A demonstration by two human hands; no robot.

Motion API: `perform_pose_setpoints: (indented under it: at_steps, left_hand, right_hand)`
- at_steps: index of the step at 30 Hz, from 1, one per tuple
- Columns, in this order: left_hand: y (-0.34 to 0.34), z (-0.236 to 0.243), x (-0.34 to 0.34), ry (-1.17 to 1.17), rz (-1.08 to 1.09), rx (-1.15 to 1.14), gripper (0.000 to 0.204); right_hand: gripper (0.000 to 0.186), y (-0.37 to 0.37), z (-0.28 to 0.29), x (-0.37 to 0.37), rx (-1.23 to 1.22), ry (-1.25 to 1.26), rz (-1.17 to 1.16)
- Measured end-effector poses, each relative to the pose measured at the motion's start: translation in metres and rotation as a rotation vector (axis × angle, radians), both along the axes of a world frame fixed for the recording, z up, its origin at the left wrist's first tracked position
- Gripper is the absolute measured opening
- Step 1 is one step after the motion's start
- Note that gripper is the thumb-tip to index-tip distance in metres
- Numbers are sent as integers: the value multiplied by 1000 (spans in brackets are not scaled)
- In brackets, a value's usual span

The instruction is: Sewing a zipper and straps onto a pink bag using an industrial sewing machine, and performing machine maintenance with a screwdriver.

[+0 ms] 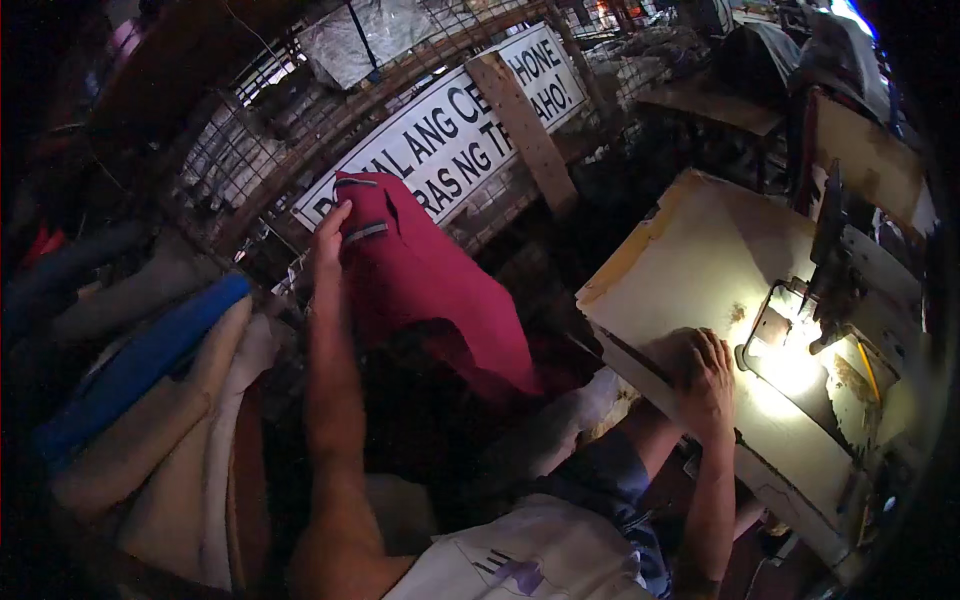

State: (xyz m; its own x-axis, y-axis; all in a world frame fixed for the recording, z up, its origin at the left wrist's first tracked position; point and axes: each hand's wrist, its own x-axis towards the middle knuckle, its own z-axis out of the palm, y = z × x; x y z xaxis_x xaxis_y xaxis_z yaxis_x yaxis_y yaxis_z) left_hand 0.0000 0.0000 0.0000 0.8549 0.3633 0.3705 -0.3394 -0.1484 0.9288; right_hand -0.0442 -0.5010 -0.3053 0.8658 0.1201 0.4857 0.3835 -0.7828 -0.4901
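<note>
My left hand [330, 238] is raised at the far left of a magenta piece of cloth [455, 290], its fingers closed at the cloth's upper edge. Two greyish strips cross the cloth near that hand, and a dark slit shows beside them. From there the cloth slopes down to the right, toward my lap. On the near edge of a pale worktable [680, 250] rests my right hand [707, 380], its fingers laid over the top, slightly bent. Nothing shows in it. Just right of it stands what looks like a dark sewing machine [835, 270], under a bright lamp glow.
Rolled or folded padded material, including a blue piece [150, 355] and beige pieces [160, 440], stands at my left. Beyond the cloth are a lettered white sign [450, 130], a wooden post [525, 135] and wire mesh. A thin yellow stick [867, 370] lies by the machine.
</note>
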Motion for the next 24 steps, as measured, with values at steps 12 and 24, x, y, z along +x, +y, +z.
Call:
perform_pose_setpoints:
  at_steps: [12,24]
  left_hand:
    - [-188,11,33,59,-344,-83,22]
    - [-415,-299,179,-439,-497,1131,31]
  right_hand:
    - [56,-14,45,-11,1125,362,274]
    - [46,-56,2,-29,319,108,-323]
